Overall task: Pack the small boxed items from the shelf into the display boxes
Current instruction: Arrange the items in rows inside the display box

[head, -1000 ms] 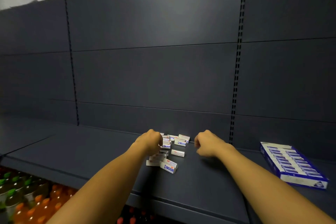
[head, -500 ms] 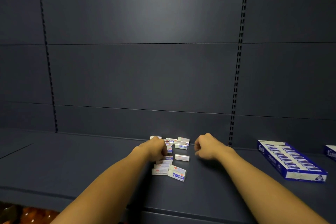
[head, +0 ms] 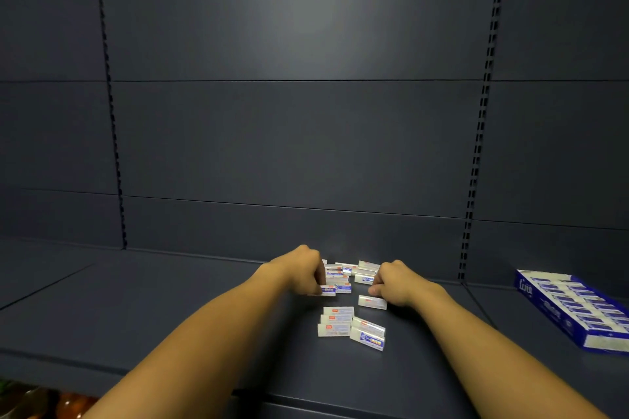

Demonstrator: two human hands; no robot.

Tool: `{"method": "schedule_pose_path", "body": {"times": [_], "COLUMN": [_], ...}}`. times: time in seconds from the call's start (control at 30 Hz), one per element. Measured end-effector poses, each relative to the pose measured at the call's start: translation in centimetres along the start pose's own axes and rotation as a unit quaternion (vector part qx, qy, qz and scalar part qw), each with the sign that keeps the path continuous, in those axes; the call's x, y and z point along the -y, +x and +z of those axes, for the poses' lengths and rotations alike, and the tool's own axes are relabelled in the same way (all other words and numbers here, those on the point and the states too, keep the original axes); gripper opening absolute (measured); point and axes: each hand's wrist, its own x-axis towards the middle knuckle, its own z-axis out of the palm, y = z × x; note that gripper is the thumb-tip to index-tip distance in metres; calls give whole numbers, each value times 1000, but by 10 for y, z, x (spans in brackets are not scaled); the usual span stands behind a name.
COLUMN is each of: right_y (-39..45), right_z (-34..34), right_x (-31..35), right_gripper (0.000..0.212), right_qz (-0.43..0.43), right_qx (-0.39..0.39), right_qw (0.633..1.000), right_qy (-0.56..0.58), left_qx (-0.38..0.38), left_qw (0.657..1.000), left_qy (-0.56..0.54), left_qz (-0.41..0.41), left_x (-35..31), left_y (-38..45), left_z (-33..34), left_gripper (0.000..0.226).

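Head view of a dark grey metal shelf (head: 204,309) backed by matching grey wall panels (head: 292,139) with slotted uprights. A scatter of small white cardboard boxes with blue and red print (head: 343,277) lies near the middle of the shelf, toward its far edge. The left hand (head: 303,269) reaches in from the near left with its fingers curled down onto the left side of the far cluster; it grips a few of these boxes, one blue-printed end (head: 328,290) showing just under its knuckles. The right hand (head: 391,282) comes from the near right, fingers curled inward at the right side of the same cluster, touching the box ends there (whether it actually holds one, or only presses against them, cannot be told from this angle). A single white box (head: 372,302) lies flat just near of the right hand's thumb. A second group of four white boxes (head: 350,326) sits nearer the viewer, apart from both hands: three stacked side by side with red marks up, and one tilted at their right with a blue label facing forward. Well to the right, on the adjoining shelf section, stands an open blue and white cardboard display box (head: 578,333), its rows already filled with matching small boxes. At the near left corner, below the shelf, orange bottle tops (head: 68,401) show dimly.
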Motion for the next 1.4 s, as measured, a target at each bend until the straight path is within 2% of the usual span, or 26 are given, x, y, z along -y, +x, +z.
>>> {"method": "schedule_pose_path", "body": {"times": [0.3,0.47,0.8,1.17,1.4], "right_y": [-2,-8,-28,-75,-127], "right_z": [1,1,4,-24,-56], "right_x": [8,13,13,-27,-78], "right_gripper": [25,12,12,12,8], "right_qz": [2,-3,-6,100,172], "right_qx": [27,25,-1,-68,-100], "right_qw": [1000,999,999,990,975], "right_qy": [-16,-22,-38,-74,-102], "left_qx": [4,-3,-9,-33,-12], "left_qw": [1000,1000,999,991,984], "left_qy": [10,-3,-3,32,25], "left_qz": [-1,12,45,123,177], "left_x": [15,12,0,-54,-109], "left_y": [-6,-5,4,29,45], "left_z": [3,7,9,0,7], "left_gripper": [21,20,19,14,17]}}
